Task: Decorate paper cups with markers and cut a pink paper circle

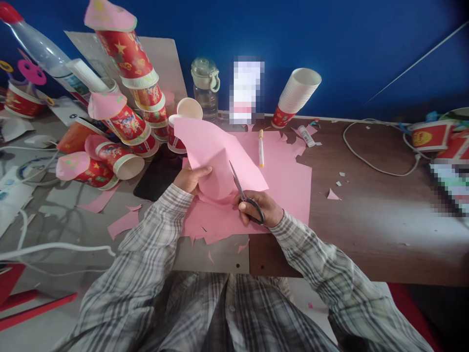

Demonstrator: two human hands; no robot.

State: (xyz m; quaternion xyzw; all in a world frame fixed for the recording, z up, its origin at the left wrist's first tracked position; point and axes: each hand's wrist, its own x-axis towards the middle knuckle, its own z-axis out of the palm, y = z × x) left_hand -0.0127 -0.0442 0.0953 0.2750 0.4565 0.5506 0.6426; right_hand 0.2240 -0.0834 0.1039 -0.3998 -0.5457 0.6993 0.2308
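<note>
My left hand (193,179) pinches the left side of a curved piece of pink paper (234,151), its thumb on top. In my right hand (266,208) is a pair of scissors (252,208), with fingers in and around the dark handles. The blades point up and to the left, against the held paper; how far apart they are is hard to tell. Beneath both hands a larger pink sheet (289,186) with jagged edges lies on the table. A yellow-capped marker (261,149) rests on that sheet.
Red paper cups topped with pink cones (128,58) stand and lie at the left, near a dark phone (157,173). Behind are a clear bottle (205,88) and stacked cups (296,95). A white cable (381,171) curves at the right. Pink scraps (126,222) lie about.
</note>
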